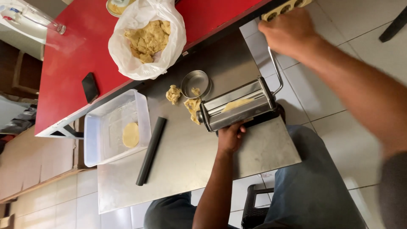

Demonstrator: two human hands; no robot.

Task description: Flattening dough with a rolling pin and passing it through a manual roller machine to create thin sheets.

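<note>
Left hand is under the front side of the pasta roller machine, with the fingers curled together and touching the lower edge of the machine, where the dough comes out; I cannot tell if the fingers already hold any dough. Right hand is closed as a fist on the top of the metal crank handle, which goes down to the right end of the machine. A flat piece of dough sheet lies in the slot between the rollers, on top of the machine. The machine stands on a steel table, near its right edge. Just beside the left end of the machine there are some loose dough pieces, and one more dough lump lies near a small round metal bowl. A black rolling pin lies on the steel table, tilted, between the machine and a clear plastic tray. Inside this tray there is one round flat dough disc. Behind the steel table is a red table, and on it sits an open white plastic bag full with crumbly dough, and also a black phone well apart from the bag.
</note>
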